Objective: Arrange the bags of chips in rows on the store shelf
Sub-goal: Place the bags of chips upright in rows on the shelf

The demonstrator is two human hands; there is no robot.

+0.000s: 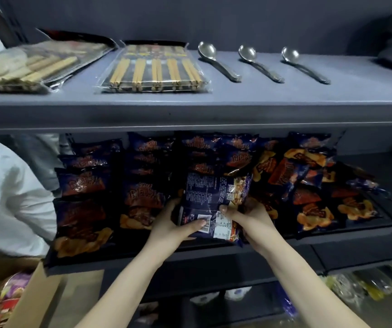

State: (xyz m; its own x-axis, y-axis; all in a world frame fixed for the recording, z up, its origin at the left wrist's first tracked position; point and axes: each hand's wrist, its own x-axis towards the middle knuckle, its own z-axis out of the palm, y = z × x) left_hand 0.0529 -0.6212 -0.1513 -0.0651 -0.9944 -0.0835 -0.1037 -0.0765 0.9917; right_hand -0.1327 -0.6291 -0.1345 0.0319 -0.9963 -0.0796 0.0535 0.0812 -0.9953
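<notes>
Our left hand [173, 221] and right hand [249, 217] pinch the chip bag [213, 197], back side up, mid-frame above the shelf [213, 253]; we should flip it and align it with the tidy rows [83, 185] at left.

held chip bag [210, 200]: dark blue, back-side up | shelved chip bags [83, 183]: overlapping rows | shelf [355, 247]

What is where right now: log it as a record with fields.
bag: held back side up, over lower shelf
left hand: grips bag's lower left edge
right hand: grips bag's lower right corner
rows: chip bags, shelf's left part
pile: loose chip bags, shelf's right part
upper shelf: chopstick packs, three spoons
</notes>
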